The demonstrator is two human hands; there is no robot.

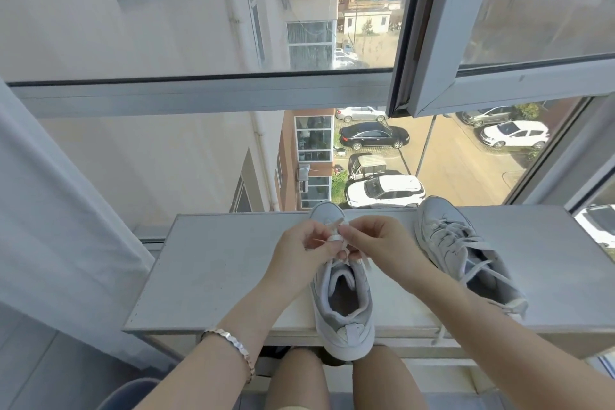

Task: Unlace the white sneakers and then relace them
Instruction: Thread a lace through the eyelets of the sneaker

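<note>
1. The middle sneaker lies at lower centre of the frame on the table, its heel over the near edge.
2. The left hand and right hand each close their grip in a pinch on the white lace above its tongue.
3. The second sneaker, just right, is threaded, its lace ends loose.
4. Whether that one is relaced or untouched cannot be told, so at least the middle shoe remains unfinished.

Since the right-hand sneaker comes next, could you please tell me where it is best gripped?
Grip the sneaker at its heel collar, coming from the near right. The heel lies nearest you, the mouth gapes open there, and the toe points away.
</note>
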